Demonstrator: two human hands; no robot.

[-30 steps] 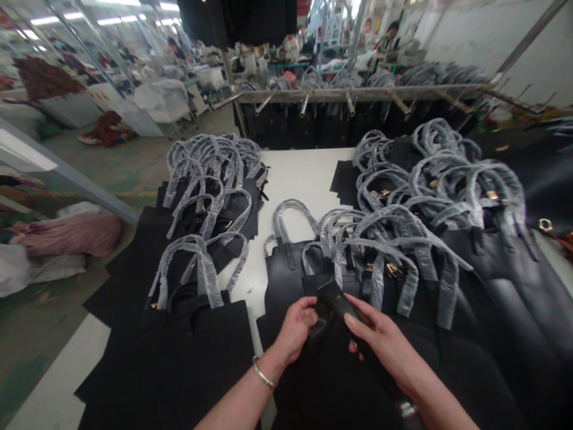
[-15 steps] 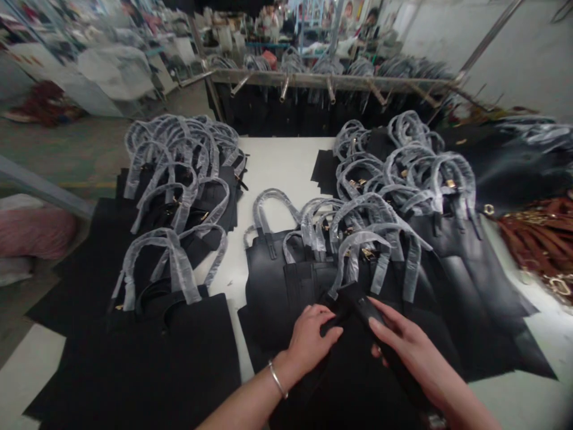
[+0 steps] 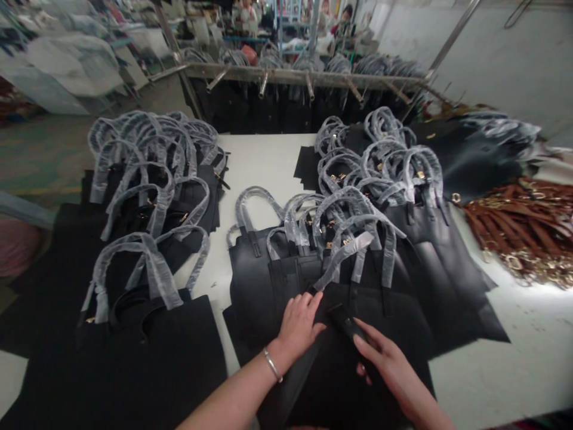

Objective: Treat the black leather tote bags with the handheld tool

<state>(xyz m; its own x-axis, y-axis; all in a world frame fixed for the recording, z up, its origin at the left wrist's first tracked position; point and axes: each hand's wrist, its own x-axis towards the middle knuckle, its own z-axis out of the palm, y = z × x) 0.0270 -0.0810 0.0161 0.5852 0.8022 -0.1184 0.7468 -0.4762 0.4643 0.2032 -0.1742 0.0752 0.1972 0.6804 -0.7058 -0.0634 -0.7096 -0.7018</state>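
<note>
Gently, a matte black leather tote (image 3: 322,388) is being handled at the near edge of a smooth white worktable (image 3: 492,346) by two bare hands. Its flat, dark surface is being held low in the view, and it is lying over other bags. The left hand (image 3: 299,325), wearing a thin silver bangle (image 3: 272,365), is being kept curled against the tote's upper edge, though whether it is gripping cannot be told. A flat black leather strap (image 3: 344,325) is being pinched by the right hand (image 3: 385,364), with the fingers spread along it. Just above the left fingertips, a slim handle wrapped in translucent grey plastic film (image 3: 342,260) is being angled up and to the right.

Around the hands, overlapping black leather totes (image 3: 264,269) are being spread across the table, their looped handles sheathed in crinkled plastic and their small gold buckles glinting. A larger pile of flat black totes (image 3: 147,340) is being kept to the left, and another pile (image 3: 430,251) to the right. Farther right, tangled brown leather straps with gold hardware (image 3: 519,230) are being left in a heap. Beyond the table, a long metal rack with protruding pegs (image 3: 304,76) is being used to hang more black bags.
</note>
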